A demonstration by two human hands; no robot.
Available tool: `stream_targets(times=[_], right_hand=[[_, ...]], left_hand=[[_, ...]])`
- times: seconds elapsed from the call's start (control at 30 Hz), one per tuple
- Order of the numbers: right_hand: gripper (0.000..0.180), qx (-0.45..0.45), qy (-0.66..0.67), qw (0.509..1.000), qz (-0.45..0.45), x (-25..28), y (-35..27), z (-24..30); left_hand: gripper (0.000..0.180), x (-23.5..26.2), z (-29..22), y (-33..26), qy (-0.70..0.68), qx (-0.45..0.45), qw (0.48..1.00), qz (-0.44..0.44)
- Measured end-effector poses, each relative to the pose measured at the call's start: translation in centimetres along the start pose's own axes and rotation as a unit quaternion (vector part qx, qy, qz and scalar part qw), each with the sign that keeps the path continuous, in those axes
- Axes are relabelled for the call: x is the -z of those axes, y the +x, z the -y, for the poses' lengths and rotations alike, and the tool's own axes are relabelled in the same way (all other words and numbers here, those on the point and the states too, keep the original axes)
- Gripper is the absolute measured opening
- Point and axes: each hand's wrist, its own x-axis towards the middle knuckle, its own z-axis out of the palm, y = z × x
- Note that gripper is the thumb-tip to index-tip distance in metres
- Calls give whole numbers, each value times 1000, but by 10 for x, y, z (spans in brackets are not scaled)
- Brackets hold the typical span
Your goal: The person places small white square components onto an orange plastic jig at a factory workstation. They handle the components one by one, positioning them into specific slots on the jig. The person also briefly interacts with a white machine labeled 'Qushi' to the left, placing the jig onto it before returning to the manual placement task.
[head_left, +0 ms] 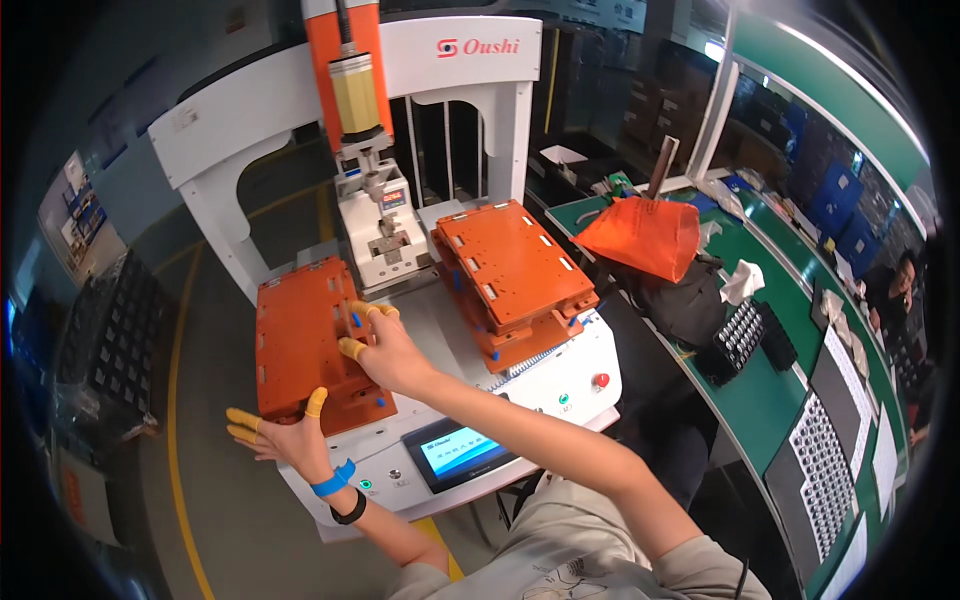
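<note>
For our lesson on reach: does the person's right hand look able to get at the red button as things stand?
Likely yes: nothing appears to cover the red button on the white machine. The right hand is at the left orange fixture, though, so it would need to swing right.

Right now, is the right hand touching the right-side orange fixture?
Apart: the head view shows machine bed between the right hand and the right-side orange fixture.
</note>
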Motion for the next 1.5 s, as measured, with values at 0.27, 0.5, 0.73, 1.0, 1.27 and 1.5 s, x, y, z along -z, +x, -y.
stream_targets(times=[0.27,0.5,0.73,1.0,1.27,1.5], right_hand=[[32,63,103,992,-34,205,-83,-17],[36,-119,180,973,86,230,-91,-61],[51,-196,164,967,-1,202,-63,-86],[49,-223,229,947,-44,202,-59,-99],[47,-204,221,948,-107,195,-55,-99],[51,-132,210,958,-141,211,-41,-54]], left_hand=[[88,3,68,-88,-111,-123,984,58],[78,-12,158,-201,17,-31,972,231],[74,-1,125,-221,-38,-19,973,227],[75,14,105,-207,-73,13,976,204],[61,19,-23,-224,-276,-75,921,263],[27,17,-119,-190,-506,68,725,462]])
